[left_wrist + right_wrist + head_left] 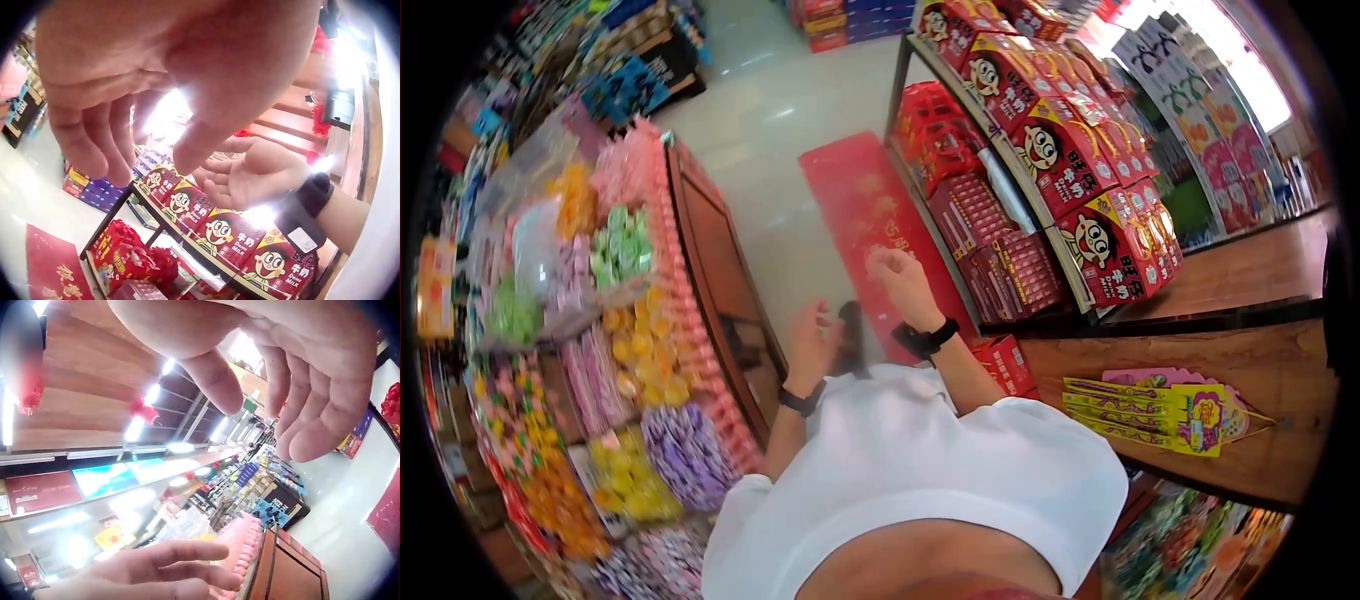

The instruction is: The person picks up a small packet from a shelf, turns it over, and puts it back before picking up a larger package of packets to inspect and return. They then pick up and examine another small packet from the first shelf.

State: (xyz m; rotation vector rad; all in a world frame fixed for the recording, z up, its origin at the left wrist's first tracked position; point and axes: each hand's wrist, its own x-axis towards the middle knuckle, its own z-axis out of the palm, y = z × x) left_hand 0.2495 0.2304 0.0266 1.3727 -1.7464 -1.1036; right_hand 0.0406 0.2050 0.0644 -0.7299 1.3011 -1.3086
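Observation:
My left hand (808, 345) is in front of my body above the aisle, its fingers loosely bent and nothing in them. Just right of it and a little farther forward is my right hand (903, 285), also bare of any object, with relaxed, slightly curled fingers. A gap separates the two hands. In the left wrist view the right palm (253, 175) faces up in front of red milk cartons (226, 230). The right wrist view has the left fingers (187, 553) stretched out below the right hand. Dark bands are strapped around both wrists.
On the left stands a wooden counter (718, 245) heaped with bagged sweets (645, 345). To the right, a shelf carries red milk cartons (1090, 240) over smaller red packs (995, 240). A red mat (855, 190) lies on the floor; yellow-green packets (1145, 410) lie on a wooden top.

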